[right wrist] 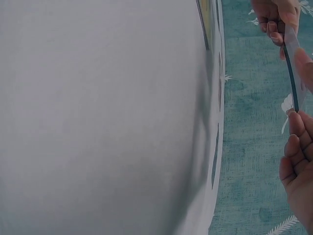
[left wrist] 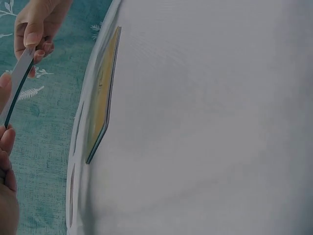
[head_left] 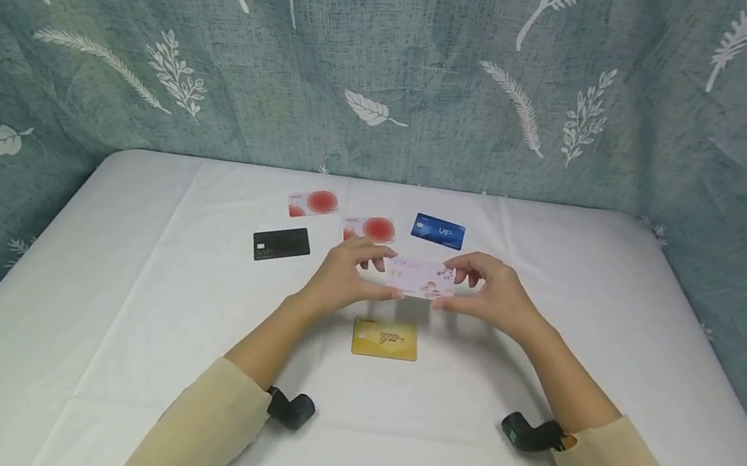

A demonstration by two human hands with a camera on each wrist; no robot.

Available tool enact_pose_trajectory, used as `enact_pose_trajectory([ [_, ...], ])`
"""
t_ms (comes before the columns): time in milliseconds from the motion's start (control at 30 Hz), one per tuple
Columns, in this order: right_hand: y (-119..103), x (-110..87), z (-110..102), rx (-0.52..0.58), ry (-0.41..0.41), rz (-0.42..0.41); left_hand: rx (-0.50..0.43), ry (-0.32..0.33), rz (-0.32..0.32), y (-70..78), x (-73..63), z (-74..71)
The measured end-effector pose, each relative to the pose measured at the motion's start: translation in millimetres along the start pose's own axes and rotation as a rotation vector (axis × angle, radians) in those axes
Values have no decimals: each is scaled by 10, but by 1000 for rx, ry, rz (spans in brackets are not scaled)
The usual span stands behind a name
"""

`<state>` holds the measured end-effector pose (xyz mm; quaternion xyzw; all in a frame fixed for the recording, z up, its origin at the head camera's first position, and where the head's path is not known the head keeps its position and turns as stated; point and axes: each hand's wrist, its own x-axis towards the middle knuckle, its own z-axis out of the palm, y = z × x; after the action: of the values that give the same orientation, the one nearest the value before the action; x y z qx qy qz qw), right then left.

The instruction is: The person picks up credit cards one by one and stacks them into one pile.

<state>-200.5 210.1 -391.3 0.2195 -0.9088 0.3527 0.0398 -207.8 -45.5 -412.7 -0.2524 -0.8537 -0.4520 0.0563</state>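
Observation:
A pale pink VIP card (head_left: 420, 278) is held up above the white table, its printed face toward the head camera. My left hand (head_left: 349, 275) pinches its left end between thumb and fingers. At the other end, my right hand (head_left: 494, 292) pinches it the same way. Both wrist views show the card edge-on, clear of the tabletop. Nearer to me a gold card (head_left: 385, 339) lies flat on the cloth; it also shows in the left wrist view as a yellow card (left wrist: 101, 93).
Behind the hands lie a black card (head_left: 281, 244), a pink card with a red circle (head_left: 313, 203), a similar pink card (head_left: 369, 227) partly covered by the left hand, and a blue VIP card (head_left: 438, 231). A green leaf-patterned curtain (head_left: 403, 63) hangs behind the table (head_left: 162, 412).

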Motion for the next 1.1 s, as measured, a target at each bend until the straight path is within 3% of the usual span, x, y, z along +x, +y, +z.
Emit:
enact_pose_trajectory([
  [133,-54,-22,-2,-6,9,-41,6,7,-5,35,-46,-38],
  [333,-164,-46,3,-10,12,-35,10,16,-20,64,-113,-95],
  [667,-336,-129,46,23,7,-30,36,45,23,155,-277,-207],
  [933,-389,-161,89,39,49,-153,-2,65,0,178,-388,-255],
  [1100,-423,-200,111,33,39,-149,-3,65,-9,195,-461,-264],
])
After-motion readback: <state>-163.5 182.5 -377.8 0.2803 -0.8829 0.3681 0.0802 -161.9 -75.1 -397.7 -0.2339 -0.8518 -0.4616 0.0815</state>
